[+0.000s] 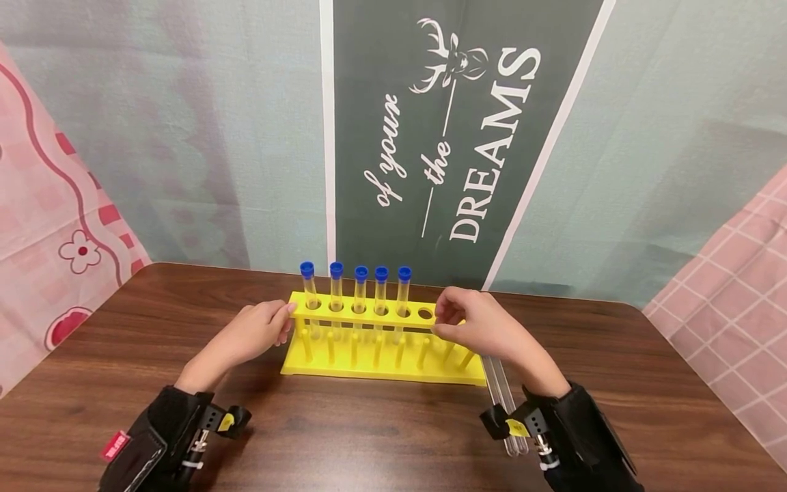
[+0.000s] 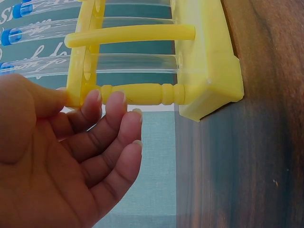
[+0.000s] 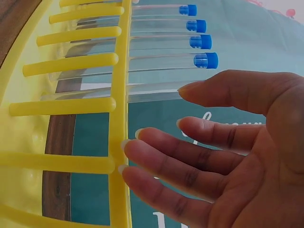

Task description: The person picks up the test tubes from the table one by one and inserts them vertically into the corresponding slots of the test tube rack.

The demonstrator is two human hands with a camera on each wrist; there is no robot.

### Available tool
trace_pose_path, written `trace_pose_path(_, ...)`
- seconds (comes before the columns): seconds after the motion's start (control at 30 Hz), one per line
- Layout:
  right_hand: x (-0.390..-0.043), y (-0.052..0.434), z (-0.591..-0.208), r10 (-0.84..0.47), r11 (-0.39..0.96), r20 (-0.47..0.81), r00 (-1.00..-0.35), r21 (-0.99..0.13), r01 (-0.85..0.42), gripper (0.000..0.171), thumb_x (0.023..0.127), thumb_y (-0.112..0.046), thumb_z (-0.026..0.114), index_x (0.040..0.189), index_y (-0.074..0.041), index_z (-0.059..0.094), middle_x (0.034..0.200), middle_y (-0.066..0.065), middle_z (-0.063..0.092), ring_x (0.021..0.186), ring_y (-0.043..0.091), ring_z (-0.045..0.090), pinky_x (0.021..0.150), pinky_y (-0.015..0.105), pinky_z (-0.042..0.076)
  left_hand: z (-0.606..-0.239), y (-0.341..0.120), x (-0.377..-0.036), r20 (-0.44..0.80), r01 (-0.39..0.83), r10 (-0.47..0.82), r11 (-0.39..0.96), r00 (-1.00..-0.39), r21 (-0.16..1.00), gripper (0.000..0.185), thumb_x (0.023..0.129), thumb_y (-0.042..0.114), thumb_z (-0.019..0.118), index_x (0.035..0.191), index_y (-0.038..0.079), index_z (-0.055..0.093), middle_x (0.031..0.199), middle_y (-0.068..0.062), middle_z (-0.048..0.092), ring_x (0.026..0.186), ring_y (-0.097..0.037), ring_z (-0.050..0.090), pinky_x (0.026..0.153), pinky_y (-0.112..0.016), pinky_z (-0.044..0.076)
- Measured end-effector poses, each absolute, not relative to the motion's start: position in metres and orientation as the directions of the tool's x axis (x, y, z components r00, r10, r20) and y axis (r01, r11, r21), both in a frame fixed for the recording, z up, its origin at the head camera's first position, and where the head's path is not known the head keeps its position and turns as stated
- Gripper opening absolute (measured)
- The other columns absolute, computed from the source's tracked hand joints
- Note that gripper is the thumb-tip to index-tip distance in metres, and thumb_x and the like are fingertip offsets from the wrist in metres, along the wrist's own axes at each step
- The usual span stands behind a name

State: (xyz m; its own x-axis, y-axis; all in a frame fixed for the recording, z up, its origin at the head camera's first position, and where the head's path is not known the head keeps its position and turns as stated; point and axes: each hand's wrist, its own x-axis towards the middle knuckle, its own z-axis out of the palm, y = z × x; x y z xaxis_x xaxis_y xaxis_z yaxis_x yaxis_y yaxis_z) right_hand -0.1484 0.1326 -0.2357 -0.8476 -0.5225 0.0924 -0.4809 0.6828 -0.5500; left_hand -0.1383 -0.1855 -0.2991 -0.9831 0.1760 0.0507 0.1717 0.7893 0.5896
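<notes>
Rack: we see a yellow test-tube rack [image 1: 381, 342] standing on the wooden table [image 1: 369, 437], between our two hands, well back from the near edge.
Tubes: five blue-capped test tubes [image 1: 360, 294] stand upright in the back row; the hole [image 1: 425, 313] nearest our right hand has no tube in it.
Left hand: our left hand [image 1: 255, 331] rests at the rack's left end, fingers nearly straight, gripping nothing.
Left wrist view: it shows our fingertips [image 2: 111, 102] against the turned corner post [image 2: 142, 93] and the thumb on the end of the top plate, a contact the head view only hints at.
Right hand: our right hand [image 1: 476, 324] lies at the rack's right end, fingers slack and closed on nothing.
Right wrist view: fingertips [image 3: 126, 145] touch the edge of the top plate [image 3: 118, 118]; the head view hides this behind the knuckles.
Spare tubes: two clear tubes [image 1: 505, 403] lie on the table below our right wrist, seen only from the head.
Edges: the rack's right base corner sits just beside those loose tubes.
Open room: bare table spreads outward from both wrists and toward us.
</notes>
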Motion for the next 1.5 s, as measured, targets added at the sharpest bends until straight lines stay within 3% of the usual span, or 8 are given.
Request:
trace_pose_path(0.5, -0.138, 0.15, -0.242, -0.466, 0.686, 0.147, -0.873, -0.563, -0.461, 0.011, 0.08, -0.008, 0.067, 0.085, -0.006, 0.057, 0.08, -0.001, 0.059, 0.074, 0.012, 0.058, 0.066, 0.03, 0.047, -0.3, -0.185, -0.139, 0.065, 0.184, 0.18, 0.793, -0.981, 0.581, 0.032, 0.1, 0.022, 0.038, 0.076, 0.004, 0.052, 0.06, -0.002, 0.047, 0.055, -0.016, 0.041, 0.053, -0.029, 0.034)
trace_pose_path(1.5, -0.137, 0.173, -0.243, -0.44, 0.676, 0.143, -0.887, -0.597, -0.431, 0.012, 0.08, -0.008, 0.067, 0.087, -0.004, 0.058, 0.083, 0.002, 0.06, 0.074, 0.014, 0.058, 0.062, 0.027, 0.047, -0.299, -0.185, -0.138, 0.071, 0.192, 0.186, 0.79, -0.98, 0.582, 0.032, 0.099, 0.022, 0.038, 0.075, 0.005, 0.051, 0.06, -0.002, 0.047, 0.054, -0.016, 0.04, 0.053, -0.03, 0.034)
